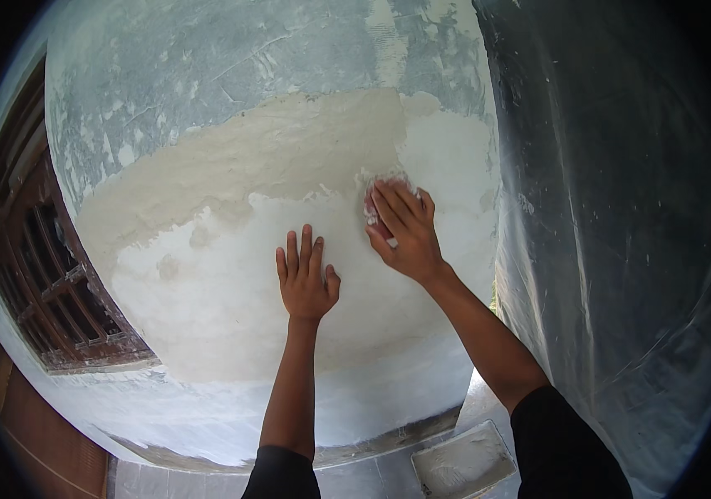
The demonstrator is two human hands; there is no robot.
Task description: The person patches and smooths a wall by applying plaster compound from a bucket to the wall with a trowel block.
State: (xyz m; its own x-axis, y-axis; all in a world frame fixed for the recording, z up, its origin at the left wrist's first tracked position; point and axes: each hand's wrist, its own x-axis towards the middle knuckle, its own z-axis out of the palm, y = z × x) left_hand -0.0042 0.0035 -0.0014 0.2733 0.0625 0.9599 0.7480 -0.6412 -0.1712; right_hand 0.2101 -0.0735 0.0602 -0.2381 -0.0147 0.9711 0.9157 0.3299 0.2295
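Observation:
A wall (230, 308) in front of me carries white coating low down, a damp-looking beige patch across its middle and worn grey-green paint above. Against the white part rests my left hand (305, 279), its fingers stretched out and holding nothing. Farther right and higher, my right hand (405, 229) grips a reddish pad (378, 218) smeared with white paste and presses it to the wall. The fingers cover much of the pad, so whether it is a sponge or a folded cloth cannot be told.
On the left is a brown wooden window frame (64, 283) with bars. A clear plastic sheet (605, 249) hangs along the right side. Down on the tiled floor (339, 481), near the wall's foot, stands a rectangular tray (465, 460) with pale paste in it.

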